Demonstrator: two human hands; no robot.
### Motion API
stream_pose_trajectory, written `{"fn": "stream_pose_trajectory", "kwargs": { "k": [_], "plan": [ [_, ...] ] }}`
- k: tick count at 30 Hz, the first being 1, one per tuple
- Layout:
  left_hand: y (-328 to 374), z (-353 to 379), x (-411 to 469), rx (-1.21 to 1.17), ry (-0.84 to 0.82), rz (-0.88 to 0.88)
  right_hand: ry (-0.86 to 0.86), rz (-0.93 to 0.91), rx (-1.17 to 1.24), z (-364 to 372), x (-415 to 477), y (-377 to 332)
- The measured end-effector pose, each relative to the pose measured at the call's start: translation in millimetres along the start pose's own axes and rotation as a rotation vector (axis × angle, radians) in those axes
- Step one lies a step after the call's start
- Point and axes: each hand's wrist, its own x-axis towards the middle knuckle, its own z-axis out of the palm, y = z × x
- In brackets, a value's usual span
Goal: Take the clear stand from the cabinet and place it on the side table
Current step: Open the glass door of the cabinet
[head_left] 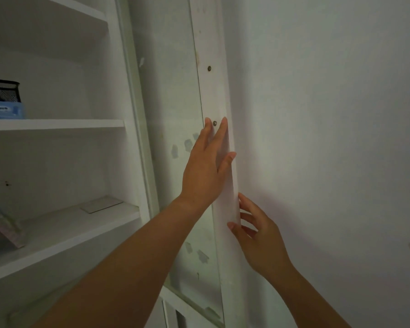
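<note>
The white cabinet stands open, and its glass-paned door (215, 95) is swung out to the right against the wall. My left hand (204, 171) lies flat on the door's white frame, fingers spread and pointing up. Lower down, my right hand (258, 237) holds the door's outer edge, thumb on the front and fingers behind. On the lower shelf (81, 230), at the far left, a tilted clear object (3, 226) is partly cut off by the frame edge. I cannot tell whether it is the clear stand. No side table is in view.
A black mesh holder (3, 91) sits on a blue box (5, 111) on the middle shelf (57, 125). A flat grey card (101, 204) lies on the lower shelf. A bare white wall (329, 114) fills the right side.
</note>
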Motion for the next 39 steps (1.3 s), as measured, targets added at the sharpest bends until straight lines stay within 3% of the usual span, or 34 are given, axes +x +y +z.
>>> {"fn": "stream_pose_trajectory", "kwargs": {
  "k": [5,11,16,20,28,39],
  "plan": [
    [-7,-4,-13,-0.060,-0.076,0.032,-0.031,-0.005,-0.018,-3,-5,-2],
    [-32,-6,-52,-0.003,-0.261,-0.028,0.074,-0.058,-0.002,-6,-15,-20],
    [-57,-23,-85,-0.024,-0.359,-0.147,-0.035,-0.072,0.067,13,-17,-33],
    [-93,-53,-108,-0.044,-0.337,-0.236,-0.116,-0.074,0.125,46,-15,-35],
    [-182,-111,-144,0.144,-0.310,-0.392,-0.261,-0.035,0.184,134,-1,-26],
    [-283,-191,-154,0.355,-0.234,-0.460,-0.448,-0.175,0.209,271,40,-36]
  ]
}}
